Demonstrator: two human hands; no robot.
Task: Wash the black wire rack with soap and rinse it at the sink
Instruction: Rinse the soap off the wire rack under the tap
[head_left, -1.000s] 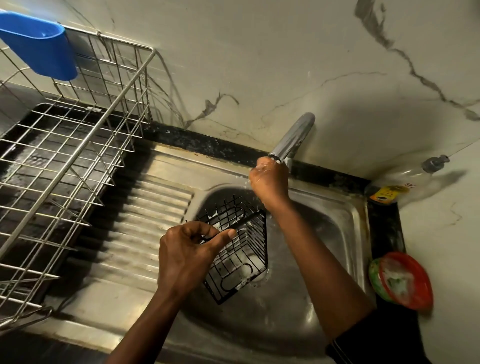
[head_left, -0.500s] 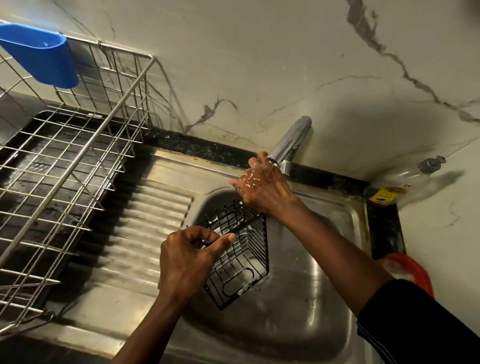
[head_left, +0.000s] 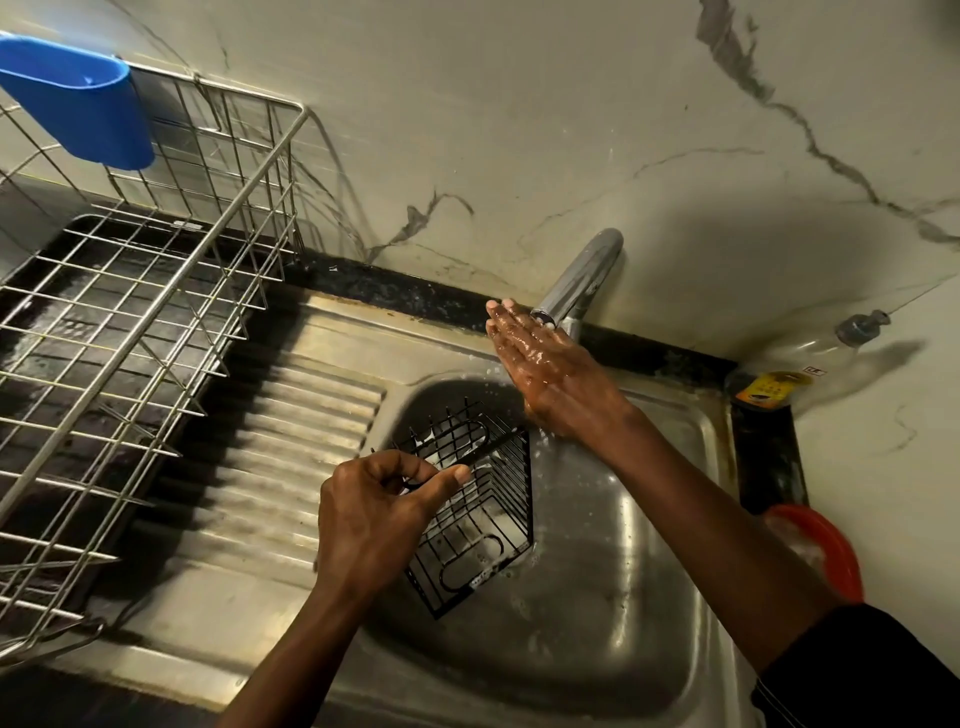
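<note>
The black wire rack (head_left: 475, 525) stands tilted in the steel sink basin (head_left: 613, 613), with traces of foam on its wires. My left hand (head_left: 374, 514) pinches its top rim between thumb and fingers. My right hand (head_left: 545, 364) is wet and stretched out flat, fingers straight, right under the spout of the chrome tap (head_left: 582, 280). It holds nothing and hovers above the rack's far corner.
A steel dish-drying rack (head_left: 130, 322) with a blue plastic holder (head_left: 78, 98) fills the left, beside the ribbed drainboard (head_left: 291, 441). A clear soap bottle (head_left: 810, 358) lies at the back right corner. A red bowl with foam (head_left: 821, 551) sits right of the basin.
My right hand went from a curled fist at the tap's spout to a flat open hand under it. My left hand keeps the rack in the same spot.
</note>
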